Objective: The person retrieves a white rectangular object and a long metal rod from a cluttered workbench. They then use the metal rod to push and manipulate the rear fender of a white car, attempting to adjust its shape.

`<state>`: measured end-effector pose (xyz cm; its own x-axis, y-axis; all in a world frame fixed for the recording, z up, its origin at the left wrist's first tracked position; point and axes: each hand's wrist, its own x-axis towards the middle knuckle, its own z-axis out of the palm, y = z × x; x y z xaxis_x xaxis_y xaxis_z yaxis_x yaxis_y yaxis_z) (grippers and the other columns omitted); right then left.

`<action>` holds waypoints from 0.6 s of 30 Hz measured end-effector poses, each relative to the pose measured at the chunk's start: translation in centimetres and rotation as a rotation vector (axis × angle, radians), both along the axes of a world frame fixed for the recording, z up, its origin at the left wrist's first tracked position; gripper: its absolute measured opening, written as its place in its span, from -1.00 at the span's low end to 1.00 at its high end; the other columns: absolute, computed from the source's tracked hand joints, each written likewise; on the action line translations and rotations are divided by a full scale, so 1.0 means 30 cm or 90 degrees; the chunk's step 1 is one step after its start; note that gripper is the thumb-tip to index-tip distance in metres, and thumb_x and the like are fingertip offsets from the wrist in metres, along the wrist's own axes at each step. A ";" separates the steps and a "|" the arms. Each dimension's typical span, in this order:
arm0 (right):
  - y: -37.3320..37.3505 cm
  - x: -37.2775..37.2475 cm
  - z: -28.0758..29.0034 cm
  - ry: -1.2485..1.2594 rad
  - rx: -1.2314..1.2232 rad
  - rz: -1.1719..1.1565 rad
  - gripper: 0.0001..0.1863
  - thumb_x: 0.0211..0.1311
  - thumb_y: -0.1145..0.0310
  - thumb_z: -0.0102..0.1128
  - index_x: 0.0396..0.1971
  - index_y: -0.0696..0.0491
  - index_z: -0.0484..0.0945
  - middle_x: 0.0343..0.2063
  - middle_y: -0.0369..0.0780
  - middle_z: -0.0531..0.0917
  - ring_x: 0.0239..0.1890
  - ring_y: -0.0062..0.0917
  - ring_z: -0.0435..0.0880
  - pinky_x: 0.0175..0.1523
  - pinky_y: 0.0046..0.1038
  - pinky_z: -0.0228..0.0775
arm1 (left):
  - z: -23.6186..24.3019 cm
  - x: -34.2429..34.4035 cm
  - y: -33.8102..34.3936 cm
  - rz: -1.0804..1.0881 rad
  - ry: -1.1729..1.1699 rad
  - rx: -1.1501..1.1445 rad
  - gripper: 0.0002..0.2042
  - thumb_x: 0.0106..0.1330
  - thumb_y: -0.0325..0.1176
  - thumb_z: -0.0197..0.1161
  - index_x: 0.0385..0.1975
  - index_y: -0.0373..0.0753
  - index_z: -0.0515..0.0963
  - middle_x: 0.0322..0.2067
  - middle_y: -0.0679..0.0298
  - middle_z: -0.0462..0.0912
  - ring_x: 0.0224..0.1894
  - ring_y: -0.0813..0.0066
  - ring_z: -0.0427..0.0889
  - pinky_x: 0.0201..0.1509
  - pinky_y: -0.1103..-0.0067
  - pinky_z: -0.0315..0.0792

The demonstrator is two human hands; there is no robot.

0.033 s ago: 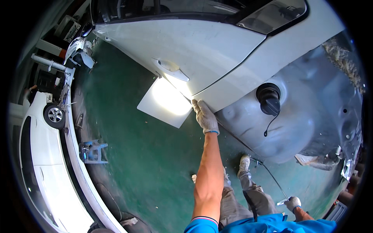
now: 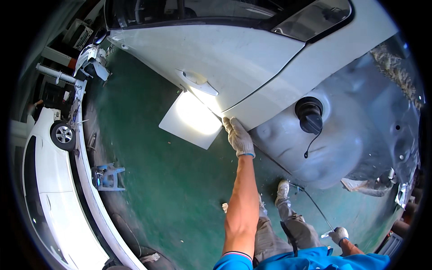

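My left hand [image 2: 239, 137], in a knitted light glove, lies with outstretched fingers against the lower edge of a white car's side panel [image 2: 263, 105], just behind the door seam. Low on my right, my gloved right hand [image 2: 338, 234] is closed around the end of a long thin metal rod [image 2: 317, 208]. The rod runs up and left, past my shoe, along the underside of the bare metal panel; its far end is hidden. Beside my left fingertips, below the door handle [image 2: 197, 82], a white rectangular board [image 2: 173, 119] glows brightly.
A bare grey metal wheel-arch area [image 2: 333, 153] with a black fuel filler cap [image 2: 310, 121] fills the right side. A blue stool [image 2: 108, 177] stands on the green floor [image 2: 157, 198]. Another white car [image 2: 54, 193] and a long pale rail [image 2: 92, 189] are at left.
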<state>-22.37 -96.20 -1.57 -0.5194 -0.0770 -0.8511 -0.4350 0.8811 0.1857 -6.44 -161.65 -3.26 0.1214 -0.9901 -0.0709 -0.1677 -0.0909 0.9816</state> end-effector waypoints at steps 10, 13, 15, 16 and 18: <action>-0.044 -0.029 0.011 -0.018 0.028 -0.012 -0.51 0.13 -0.02 0.32 -0.19 0.13 0.79 -0.21 0.03 0.78 -0.08 -0.08 0.77 0.06 -0.17 0.61 | 0.475 -0.201 0.478 -0.217 -0.106 -0.351 -0.32 0.55 -0.17 0.14 0.47 -0.54 0.13 0.47 -0.33 0.18 0.50 -0.35 0.19 0.52 0.20 0.23; -0.118 -0.062 0.082 -0.050 0.023 -0.035 -0.52 0.23 0.02 0.22 -0.10 0.11 0.77 -0.08 0.03 0.76 0.01 -0.07 0.75 0.12 -0.16 0.59 | 0.433 -0.070 0.721 -0.399 -0.224 -0.319 -0.33 0.48 -0.13 0.23 0.44 -0.45 0.24 0.38 -0.30 0.33 0.38 -0.36 0.36 0.41 0.14 0.38; -0.063 -0.096 0.012 -0.059 0.016 -0.025 -0.54 0.25 0.05 0.19 -0.08 0.10 0.76 -0.06 0.03 0.75 0.05 -0.07 0.73 0.14 -0.17 0.57 | 0.314 0.074 0.876 -0.474 -0.294 -0.162 -0.37 0.47 -0.04 0.22 0.39 -0.34 0.35 0.33 -0.21 0.43 0.32 -0.27 0.46 0.36 0.12 0.41; -0.043 -0.097 -0.020 -0.067 0.014 -0.017 -0.54 0.26 0.06 0.17 -0.08 0.10 0.76 -0.05 0.03 0.75 0.06 -0.06 0.72 0.15 -0.17 0.57 | 0.222 0.184 0.945 -0.502 -0.323 -0.040 -0.39 0.47 0.01 0.20 0.36 -0.29 0.39 0.33 -0.15 0.45 0.30 -0.22 0.50 0.33 0.14 0.44; 0.006 -0.108 -0.059 -0.085 0.028 0.011 -0.56 0.28 0.10 0.13 -0.08 0.09 0.76 -0.03 0.01 0.75 0.09 -0.07 0.71 0.16 -0.18 0.56 | 0.066 0.454 1.082 -0.526 -0.420 0.316 -0.26 0.43 0.26 0.02 0.30 -0.32 0.45 0.28 -0.17 0.50 0.29 -0.26 0.48 0.33 0.17 0.41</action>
